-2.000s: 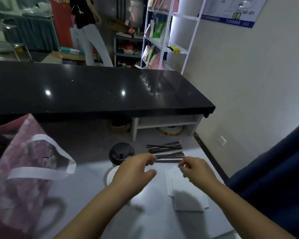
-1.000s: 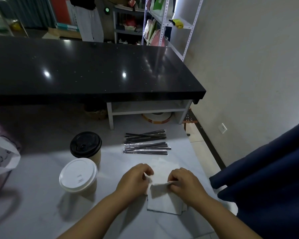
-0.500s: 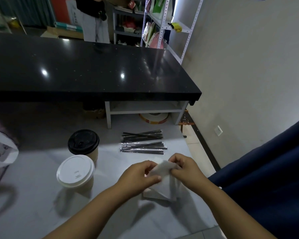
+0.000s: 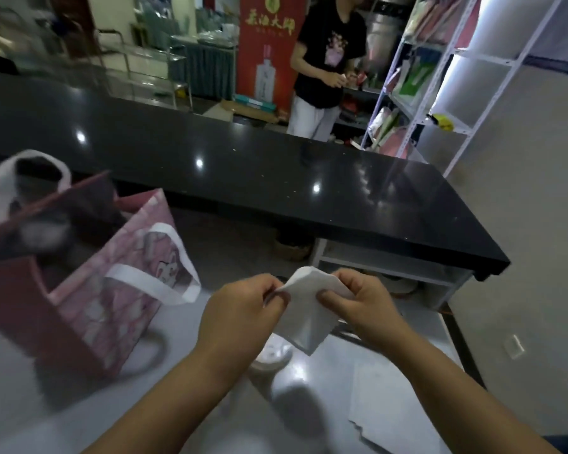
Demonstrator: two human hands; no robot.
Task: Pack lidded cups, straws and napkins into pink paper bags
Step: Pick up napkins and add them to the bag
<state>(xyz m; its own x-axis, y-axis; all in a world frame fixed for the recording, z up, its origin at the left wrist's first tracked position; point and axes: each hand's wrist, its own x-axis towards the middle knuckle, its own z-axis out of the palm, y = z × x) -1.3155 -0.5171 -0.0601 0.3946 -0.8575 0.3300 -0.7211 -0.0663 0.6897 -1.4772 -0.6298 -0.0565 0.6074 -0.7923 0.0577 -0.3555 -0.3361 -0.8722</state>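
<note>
A white napkin (image 4: pixel 309 309) hangs in the air between my two hands. My left hand (image 4: pixel 240 316) pinches its left corner and my right hand (image 4: pixel 364 306) pinches its upper right edge. A pink paper bag (image 4: pixel 89 290) with white handles stands open on the white table to the left, something dark inside it. Below the napkin a white-lidded cup (image 4: pixel 273 355) shows partly. The napkin stack (image 4: pixel 391 401) lies at lower right. The straws and the black-lidded cup are hidden behind my hands.
A long black counter (image 4: pixel 243 165) runs across behind the white table (image 4: pixel 46 421). A person in a black shirt (image 4: pixel 325 60) stands beyond it near a white shelf rack (image 4: pixel 440 77). The table's right edge drops to the floor by the wall.
My hands have lifted the napkin off the stack and carried it up and left. The view has swung left, bringing the pink bag back into sight.
</note>
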